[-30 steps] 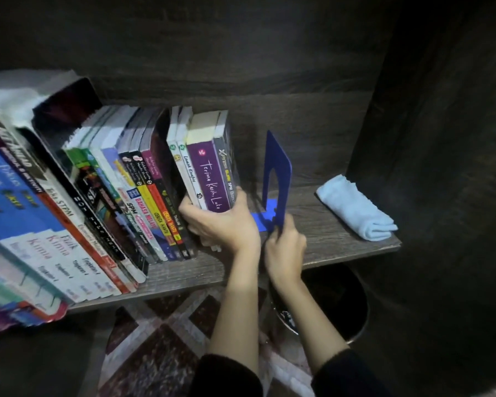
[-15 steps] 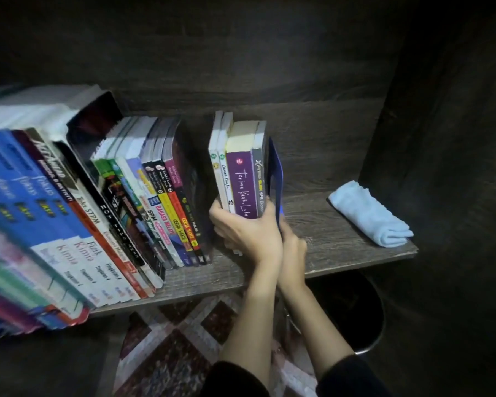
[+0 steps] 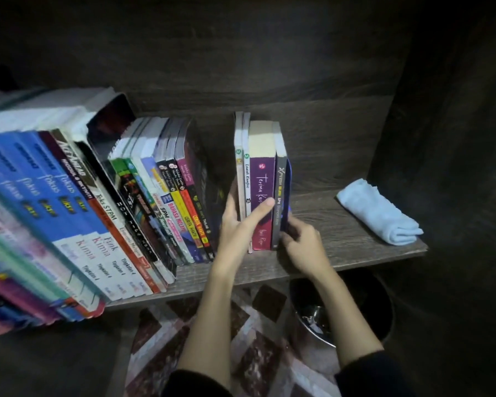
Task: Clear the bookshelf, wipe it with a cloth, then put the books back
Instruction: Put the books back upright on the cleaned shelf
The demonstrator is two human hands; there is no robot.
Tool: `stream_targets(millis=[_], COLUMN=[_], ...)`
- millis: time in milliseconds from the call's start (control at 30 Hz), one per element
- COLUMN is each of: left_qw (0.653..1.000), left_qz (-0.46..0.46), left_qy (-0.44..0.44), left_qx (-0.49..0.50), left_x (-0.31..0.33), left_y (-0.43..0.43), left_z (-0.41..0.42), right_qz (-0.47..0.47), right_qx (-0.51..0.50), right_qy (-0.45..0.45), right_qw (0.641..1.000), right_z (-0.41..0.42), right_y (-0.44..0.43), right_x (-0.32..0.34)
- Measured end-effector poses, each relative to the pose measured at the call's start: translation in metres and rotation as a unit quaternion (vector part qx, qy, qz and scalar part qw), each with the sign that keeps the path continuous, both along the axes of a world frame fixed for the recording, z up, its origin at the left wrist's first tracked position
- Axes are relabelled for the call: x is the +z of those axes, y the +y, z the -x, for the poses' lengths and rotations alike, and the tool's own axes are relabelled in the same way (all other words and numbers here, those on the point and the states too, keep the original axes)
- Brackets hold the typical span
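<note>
Upright books: left hand spread against them, grasping nothing; right hand grips bookend beside them; cloth well right.

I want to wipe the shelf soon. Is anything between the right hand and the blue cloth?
Nothing visible. Bare shelf lies between the right hand, which grips the blue bookend beside the upright books, and the folded blue cloth at the shelf's right end.

Four upright books between left hand and blue bookend in right hand.
</note>
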State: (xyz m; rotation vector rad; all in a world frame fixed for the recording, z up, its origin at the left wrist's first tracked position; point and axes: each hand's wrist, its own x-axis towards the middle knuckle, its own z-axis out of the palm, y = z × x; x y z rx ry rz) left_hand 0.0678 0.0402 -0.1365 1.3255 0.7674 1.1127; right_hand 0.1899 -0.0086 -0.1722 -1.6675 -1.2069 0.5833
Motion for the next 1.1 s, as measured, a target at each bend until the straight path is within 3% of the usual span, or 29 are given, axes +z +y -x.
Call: stream_targets(millis=[100, 367, 533, 833, 1100], left_qw=[1.000, 0.994, 0.985, 0.968, 0.962], left_qz=[0.005, -0.072, -0.102, -0.121, -0.122], left_qy=[-0.001, 0.084, 0.130, 0.192, 0.212], left_qx=[-0.008, 0.026, 0.043, 0.104, 0.121], left_x=[-0.006, -0.019, -0.022, -0.019, -0.017], left_y=[0.003, 0.014, 0.017, 0.012, 0.011], left_z=[-0.003, -0.014, -0.011, -0.014, -0.016], right_qz=[0.027, 0.005, 0.028, 0.039, 0.047], right_qx=[0.092, 0.002, 0.087, -0.013, -0.025], right_qy=[0.061, -0.058, 0.019, -0.147, -0.114], right_qw=[0.993, 0.998, 0.996, 0.988, 0.992], right_z=[-0.008, -0.006, -0.025, -0.008, -0.007], right_y=[-0.002, 0.002, 0.000, 0.008, 0.008], right_x=[0.002, 0.000, 0.007, 0.011, 0.011])
